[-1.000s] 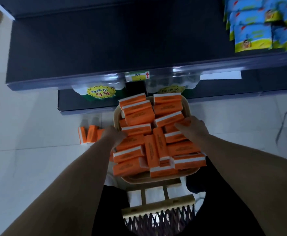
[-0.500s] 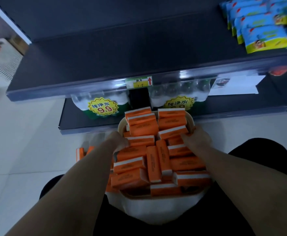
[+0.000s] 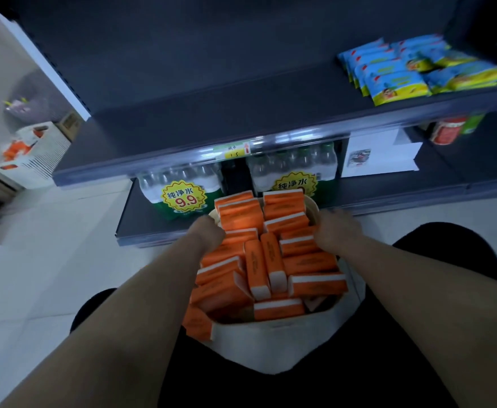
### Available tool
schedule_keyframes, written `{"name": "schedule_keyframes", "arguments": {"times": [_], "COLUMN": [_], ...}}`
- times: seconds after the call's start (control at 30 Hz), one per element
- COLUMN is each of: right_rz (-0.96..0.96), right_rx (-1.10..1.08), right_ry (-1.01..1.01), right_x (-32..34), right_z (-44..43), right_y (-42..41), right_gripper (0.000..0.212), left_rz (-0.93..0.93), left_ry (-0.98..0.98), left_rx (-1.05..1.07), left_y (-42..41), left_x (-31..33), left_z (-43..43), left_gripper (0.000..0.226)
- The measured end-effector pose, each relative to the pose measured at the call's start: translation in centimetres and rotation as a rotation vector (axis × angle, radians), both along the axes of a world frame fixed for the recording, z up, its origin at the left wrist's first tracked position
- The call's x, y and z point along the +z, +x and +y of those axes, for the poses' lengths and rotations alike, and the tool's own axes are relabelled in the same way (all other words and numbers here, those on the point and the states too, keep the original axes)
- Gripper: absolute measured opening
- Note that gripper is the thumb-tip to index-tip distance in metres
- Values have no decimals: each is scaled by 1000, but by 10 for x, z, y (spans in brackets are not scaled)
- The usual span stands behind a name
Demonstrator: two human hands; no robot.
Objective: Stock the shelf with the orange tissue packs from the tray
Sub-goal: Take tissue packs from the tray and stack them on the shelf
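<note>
A beige tray (image 3: 270, 340) heaped with several orange tissue packs (image 3: 259, 260) is held up against my body in front of a dark shelf unit. My left hand (image 3: 206, 234) grips the tray's left rim, fingers hidden among the packs. My right hand (image 3: 335, 231) grips the right rim. One pack (image 3: 197, 322) hangs over the tray's near left edge. The wide dark shelf (image 3: 211, 113) above the tray is bare on its left and middle.
Blue and yellow snack bags (image 3: 394, 75) fill the shelf's right end. Shrink-wrapped water bottles (image 3: 182, 187) with yellow 9.9 price tags stand on the lower shelf, a red can (image 3: 447, 131) further right. A white carton (image 3: 29, 154) sits on the tiled floor at left.
The tray has risen off the wooden stool and come toward my body, both hands on its rims. The view has lifted, so more of the shelves shows and the packs on the floor are gone from sight.
</note>
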State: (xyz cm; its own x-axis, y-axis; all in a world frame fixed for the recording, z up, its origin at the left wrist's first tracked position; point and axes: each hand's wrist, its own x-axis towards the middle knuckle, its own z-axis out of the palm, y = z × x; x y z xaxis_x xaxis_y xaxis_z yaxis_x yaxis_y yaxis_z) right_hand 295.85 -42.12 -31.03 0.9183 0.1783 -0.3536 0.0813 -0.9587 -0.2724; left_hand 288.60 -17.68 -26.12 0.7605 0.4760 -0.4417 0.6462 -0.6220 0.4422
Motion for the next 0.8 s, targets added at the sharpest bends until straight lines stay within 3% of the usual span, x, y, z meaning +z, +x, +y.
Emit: {"name": "schedule_keyframes", "arguments": {"times": [0.13,0.2,0.37,0.5,0.6,0.67,0.8], "right_rz": [-147,-206,-289,-317,-329,-350,-357], "right_rx": [201,255,300,326,325,322,325], "right_ry": [101,89,128,156,134,116,114], "right_x": [15,23,41,43,36,29,16], "right_z": [7,12,26,38,46,51,60], "right_y": [-14,-19,-24,-20,-14,-8,9], "right_gripper": [53,45,37,36,39,39,33], "left_rz": [-56,-72,-126,-117,-111,-90,-10], "left_ry": [61,110,128,147,169,177,228], "left_rx": [-89,-123,-135,-142,-162,-185,-234], "left_y": [-6,-8,-10,-10,-2,8,35], "left_x": [20,27,37,34,24,18,11], "left_z": [-6,-3,6,17,25,28,31], "left_gripper": [34,8,37,20,31,18,20]}}
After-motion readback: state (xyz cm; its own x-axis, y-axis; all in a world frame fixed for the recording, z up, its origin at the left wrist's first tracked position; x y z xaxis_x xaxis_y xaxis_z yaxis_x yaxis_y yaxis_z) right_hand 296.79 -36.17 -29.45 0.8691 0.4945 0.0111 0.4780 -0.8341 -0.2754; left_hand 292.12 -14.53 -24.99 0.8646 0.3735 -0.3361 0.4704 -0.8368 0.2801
